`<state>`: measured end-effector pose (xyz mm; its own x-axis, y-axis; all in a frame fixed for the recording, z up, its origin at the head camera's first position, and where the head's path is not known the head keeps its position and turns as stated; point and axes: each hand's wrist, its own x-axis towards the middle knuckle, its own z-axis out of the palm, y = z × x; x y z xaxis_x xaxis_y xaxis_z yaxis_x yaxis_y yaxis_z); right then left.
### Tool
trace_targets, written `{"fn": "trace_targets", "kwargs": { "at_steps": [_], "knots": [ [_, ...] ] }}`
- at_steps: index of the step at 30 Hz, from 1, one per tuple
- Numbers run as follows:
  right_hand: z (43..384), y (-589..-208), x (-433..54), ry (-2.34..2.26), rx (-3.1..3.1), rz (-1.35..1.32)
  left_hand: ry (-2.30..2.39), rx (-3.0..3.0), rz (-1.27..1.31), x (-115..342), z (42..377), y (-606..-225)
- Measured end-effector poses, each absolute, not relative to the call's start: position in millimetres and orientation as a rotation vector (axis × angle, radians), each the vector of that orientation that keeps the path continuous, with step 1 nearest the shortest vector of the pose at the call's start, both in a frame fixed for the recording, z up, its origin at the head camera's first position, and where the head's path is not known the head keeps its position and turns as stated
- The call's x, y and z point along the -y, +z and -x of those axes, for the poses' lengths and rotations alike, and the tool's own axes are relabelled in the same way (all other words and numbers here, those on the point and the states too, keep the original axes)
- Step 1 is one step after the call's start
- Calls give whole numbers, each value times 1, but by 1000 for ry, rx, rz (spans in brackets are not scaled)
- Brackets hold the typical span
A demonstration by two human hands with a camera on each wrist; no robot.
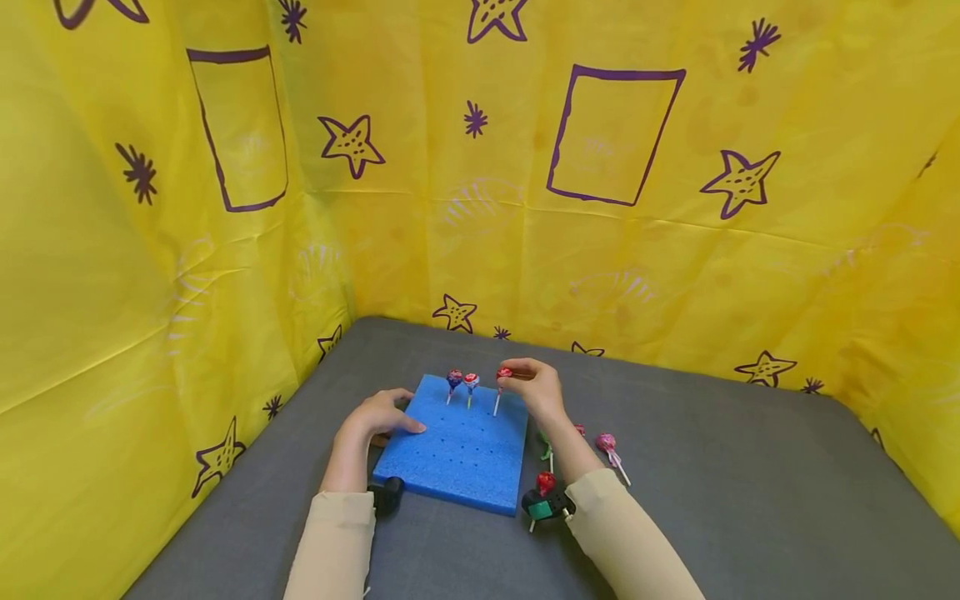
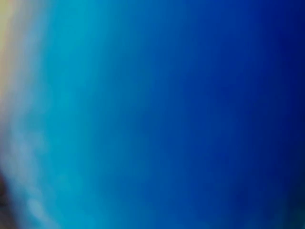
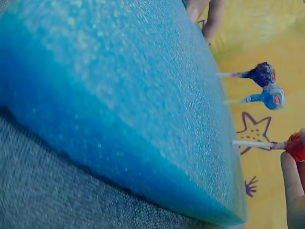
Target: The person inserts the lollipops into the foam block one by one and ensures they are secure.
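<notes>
My right hand (image 1: 538, 390) pinches a red-wrapped lollipop (image 1: 504, 373) by its candy end over the right back part of a blue foam board (image 1: 450, 467). Its white stick points down and meets the board's top; how deep it sits I cannot tell. To its left, a dark purple lollipop (image 1: 454, 377) and a light blue, white and red one (image 1: 471, 381) stand upright in the foam. My left hand (image 1: 378, 415) holds the board's left edge, thumb on top. Only blurred blue fills the left wrist view. In the right wrist view, fingertips grip the red lollipop (image 3: 294, 146).
Small holes dot the board. Right of it on the grey table (image 1: 720, 492) lie a pink lollipop (image 1: 607, 443), a green-wrapped one (image 1: 545, 448) partly behind my right forearm, and a red one (image 1: 546, 482) by the wrist camera (image 1: 546, 505). Yellow cloth walls (image 1: 420, 250) surround the table.
</notes>
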<state>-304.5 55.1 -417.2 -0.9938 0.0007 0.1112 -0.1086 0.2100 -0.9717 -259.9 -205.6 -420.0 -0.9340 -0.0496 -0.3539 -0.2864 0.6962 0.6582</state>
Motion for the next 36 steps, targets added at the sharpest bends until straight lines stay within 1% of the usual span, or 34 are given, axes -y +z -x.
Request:
{"fn": "trace_targets", "kwargs": {
  "at_steps": [28,36],
  "knots": [
    [300,-419,-48,1878,2437,-193,1098,-2593,261,206,259,-420],
    [298,-421,-49,1879,2477,-176,1092,-2593,268,206,260,-421]
  ]
}}
